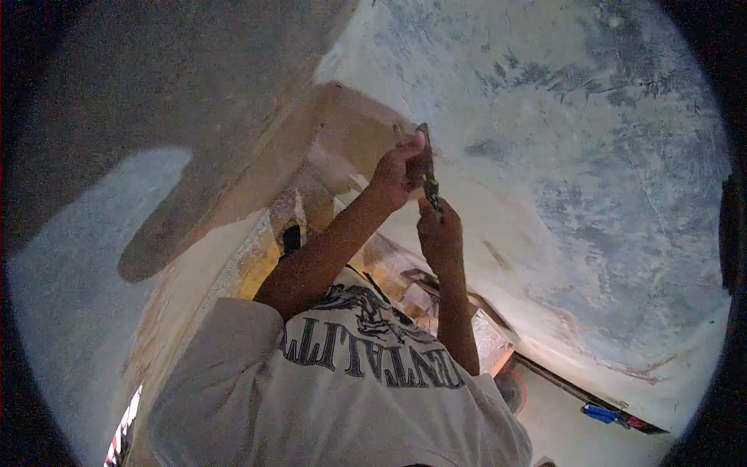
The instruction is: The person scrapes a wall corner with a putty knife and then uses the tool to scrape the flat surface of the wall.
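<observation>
My left hand (398, 170) is raised at the centre, its fingers closed at the upper part of a dark, narrow hand tool (429, 167). Just below and to the right, my right hand (441, 233) grips the lower end of the same tool. Seen almost edge-on, the tool looks smeared, and its exact kind cannot be made out. Both hands are close to a wall surface (482, 187) coated in pale, patchy plaster. Behind the left hand, a brown shadowed patch (354, 128) covers part of the wall.
A grey-white shirt (334, 389) with dark lettering fills the bottom. Grey patchy wall (615, 140) rises at the right, and a darker surface (156, 86) at the left. A blue object (603, 415) lies by a dark strip (560, 381) at lower right.
</observation>
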The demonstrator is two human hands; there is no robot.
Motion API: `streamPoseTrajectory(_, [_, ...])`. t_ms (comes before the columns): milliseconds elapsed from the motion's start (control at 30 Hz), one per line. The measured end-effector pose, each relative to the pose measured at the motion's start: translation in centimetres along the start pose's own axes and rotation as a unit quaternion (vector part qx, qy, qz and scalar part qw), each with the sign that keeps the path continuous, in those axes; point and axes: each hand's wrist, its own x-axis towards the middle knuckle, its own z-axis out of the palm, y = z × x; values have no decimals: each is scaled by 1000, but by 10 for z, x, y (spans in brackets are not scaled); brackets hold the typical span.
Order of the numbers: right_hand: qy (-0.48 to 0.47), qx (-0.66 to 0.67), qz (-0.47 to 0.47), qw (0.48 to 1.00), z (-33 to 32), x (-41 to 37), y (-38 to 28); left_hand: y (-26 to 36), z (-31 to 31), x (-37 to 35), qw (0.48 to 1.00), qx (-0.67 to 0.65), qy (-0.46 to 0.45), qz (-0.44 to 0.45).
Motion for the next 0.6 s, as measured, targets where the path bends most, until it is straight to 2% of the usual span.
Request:
streamPoseTrajectory(67, [21, 1, -83, 996, 3, 0, 37, -2, 5, -3, 999, 23, 23, -13])
streamPoseTrajectory(133, [13, 132, 56, 990, -5, -3, 8, 1, 23, -16, 997, 46, 67, -13])
streamPoseTrajectory(167, [44, 86, 29, 995, -2, -5, -18, -2, 10, -7, 999, 31, 26, -1])
streamPoseTrajectory(267, [42, -4, -89, 995, 17, 0, 14, 5, 21, -13, 997, 23, 70, 35])
streamPoseTrajectory(333, [28, 11, -48, 998, 16, -1, 17, 7, 31, -19, 998, 16, 58, 32])
streamPoseTrajectory(400, [-11, 43, 82, 996, 5, -3, 8, 8, 32, -20, 998, 9, 53, 24])
streamPoseTrajectory(467, [54, 18, -78, 995, 25, 4, 36, 7, 23, -15, 998, 2, 57, 9])
streamPoseTrajectory(533, [66, 45, -4, 997, 28, 0, 6, 11, 24, -17, 997, 0, 78, 4])
streamPoseTrajectory(567, [54, 14, 25, 998, 22, -2, -3, 11, 25, -19, 996, 1, 89, 0])
streamPoseTrajectory(600, [43, 26, 41, 998, 17, -3, -6, 9, 23, -17, 998, 8, 67, -2])
